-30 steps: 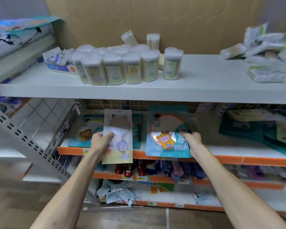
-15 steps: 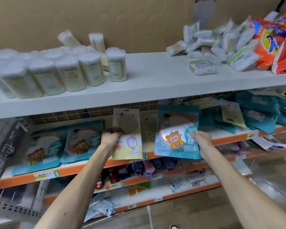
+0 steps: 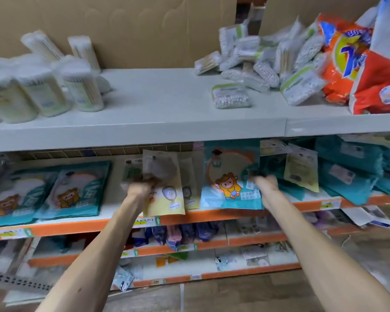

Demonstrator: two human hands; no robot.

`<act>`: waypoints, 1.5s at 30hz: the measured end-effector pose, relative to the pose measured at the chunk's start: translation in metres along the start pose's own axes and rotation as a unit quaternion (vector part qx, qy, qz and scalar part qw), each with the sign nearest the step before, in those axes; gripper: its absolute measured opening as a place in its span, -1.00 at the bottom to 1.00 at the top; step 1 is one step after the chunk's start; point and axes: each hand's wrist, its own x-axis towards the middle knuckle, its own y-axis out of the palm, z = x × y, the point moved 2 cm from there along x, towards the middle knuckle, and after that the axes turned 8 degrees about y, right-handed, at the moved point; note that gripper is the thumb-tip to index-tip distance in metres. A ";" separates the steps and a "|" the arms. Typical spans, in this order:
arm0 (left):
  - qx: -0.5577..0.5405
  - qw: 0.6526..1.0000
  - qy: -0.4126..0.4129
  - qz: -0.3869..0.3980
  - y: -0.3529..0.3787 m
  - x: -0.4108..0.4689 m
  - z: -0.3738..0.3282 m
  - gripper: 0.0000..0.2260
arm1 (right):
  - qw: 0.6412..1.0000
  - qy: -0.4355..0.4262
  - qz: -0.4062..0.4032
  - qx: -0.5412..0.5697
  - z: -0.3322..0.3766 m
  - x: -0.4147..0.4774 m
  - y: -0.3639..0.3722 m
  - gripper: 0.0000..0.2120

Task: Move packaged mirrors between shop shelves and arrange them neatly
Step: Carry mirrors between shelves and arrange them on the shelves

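My left hand (image 3: 139, 189) grips a cream and yellow packaged mirror (image 3: 164, 185) by its left edge, upright in front of the second shelf (image 3: 212, 216). My right hand (image 3: 265, 184) grips a teal packaged mirror (image 3: 230, 176) with a cartoon figure, holding its right edge. Both packs hang just above the shelf's orange front lip. Two teal mirror packs (image 3: 47, 192) with bear figures lie flat on the same shelf at the left. A heap of teal packs (image 3: 351, 174) lies at the right, with a yellow pack (image 3: 301, 168) on top.
The grey top shelf (image 3: 167, 111) carries cotton-swab tubs (image 3: 38, 91) at the left, bagged swabs (image 3: 257, 66) and orange detergent bags (image 3: 358, 64) at the right. Lower orange-edged shelves (image 3: 189, 246) hold small goods. Cardboard backs the top shelf.
The view has swung to the right along the shelves, bringing the teal heap and detergent bags closer to centre. Both hands keep hold of their mirror packs, carried rightward with the view.
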 end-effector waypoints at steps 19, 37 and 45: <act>0.048 0.997 0.031 0.048 0.072 0.063 0.052 -0.81 | 0.999 -0.044 0.008 -0.010 0.007 0.054 0.017 -0.91; 0.379 0.882 0.277 -0.022 0.061 0.036 0.003 -0.58 | 0.999 -0.014 0.030 -0.035 0.020 0.020 0.036 -0.92; 0.558 0.709 0.430 -0.038 -0.047 0.011 -0.017 -0.30 | 0.997 -0.009 0.077 -0.031 0.023 -0.034 0.087 -0.85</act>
